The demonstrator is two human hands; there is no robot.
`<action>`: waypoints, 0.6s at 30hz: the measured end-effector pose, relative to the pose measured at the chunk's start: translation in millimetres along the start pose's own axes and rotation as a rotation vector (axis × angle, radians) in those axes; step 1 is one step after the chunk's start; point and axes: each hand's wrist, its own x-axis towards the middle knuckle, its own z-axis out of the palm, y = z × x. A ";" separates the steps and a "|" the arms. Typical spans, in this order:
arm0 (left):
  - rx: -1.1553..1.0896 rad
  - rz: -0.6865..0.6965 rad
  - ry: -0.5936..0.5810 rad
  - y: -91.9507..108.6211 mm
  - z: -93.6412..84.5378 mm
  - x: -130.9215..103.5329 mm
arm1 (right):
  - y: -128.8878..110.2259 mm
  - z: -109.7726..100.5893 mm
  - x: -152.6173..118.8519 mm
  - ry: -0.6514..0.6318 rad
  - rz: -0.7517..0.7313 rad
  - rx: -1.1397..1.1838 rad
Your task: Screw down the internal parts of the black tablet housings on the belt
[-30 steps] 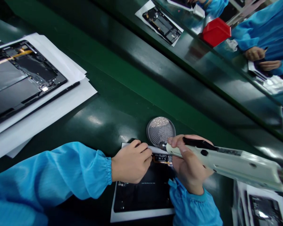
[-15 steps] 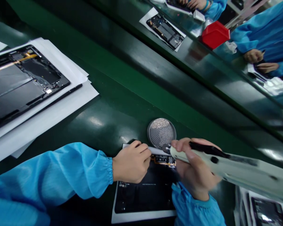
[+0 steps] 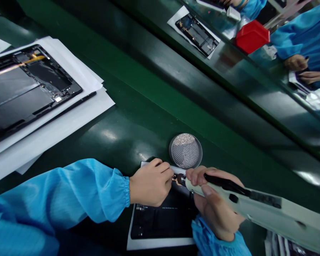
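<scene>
My right hand point(image 3: 216, 209) grips the electric screwdriver point(image 3: 256, 209); my left hand point(image 3: 150, 183), fingers curled, steadies the tablet point(image 3: 162, 220) below the screw dish point(image 3: 186, 151).

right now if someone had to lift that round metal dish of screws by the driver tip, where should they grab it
Probably by the raised rim of the round dish, pinching opposite edges from above. It sits flat on the green belt, shallow and filled, so tilting could spill it. The far side is freer: the right hand and electric screwdriver crowd the near edge.
</scene>
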 end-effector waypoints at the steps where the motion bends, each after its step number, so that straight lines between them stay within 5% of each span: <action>1: -0.002 -0.001 -0.004 0.1 0.4 -0.2 | 1.1 -0.8 -0.7 -0.006 0.002 0.004; 18: -0.014 -0.031 -0.004 -1.3 1.4 -0.8 | 13.1 6.5 -3.8 -0.011 0.006 -0.053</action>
